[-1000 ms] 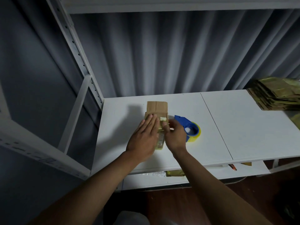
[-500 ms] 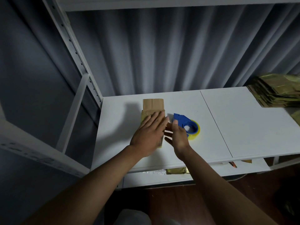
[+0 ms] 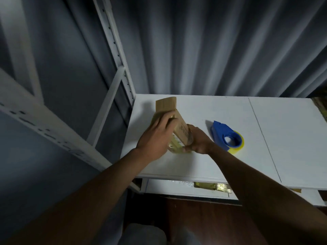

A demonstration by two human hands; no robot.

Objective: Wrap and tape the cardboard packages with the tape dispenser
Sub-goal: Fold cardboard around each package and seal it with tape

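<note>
A brown cardboard package (image 3: 180, 128) sits tilted up on its edge on the white shelf top (image 3: 221, 110), its loose flap (image 3: 166, 103) pointing away from me. My left hand (image 3: 155, 138) grips the package's left side, fingers curled over it. My right hand (image 3: 196, 141) holds its near right end from below. A gold foil item shows at the package's lower end. The blue tape dispenser (image 3: 225, 136) with a yellowish tape roll lies on the shelf just right of my right hand, untouched.
A white metal rack upright (image 3: 115, 50) and brace stand at the left. Grey curtain hangs behind the shelf. A stack of gold foil packs (image 3: 321, 107) sits at the far right edge. More gold packs (image 3: 212, 186) lie on the lower shelf.
The package has been lifted from lying flat to tilted on its edge. My left hand went from pressing flat on it to gripping it, and my right hand closed on its near end.
</note>
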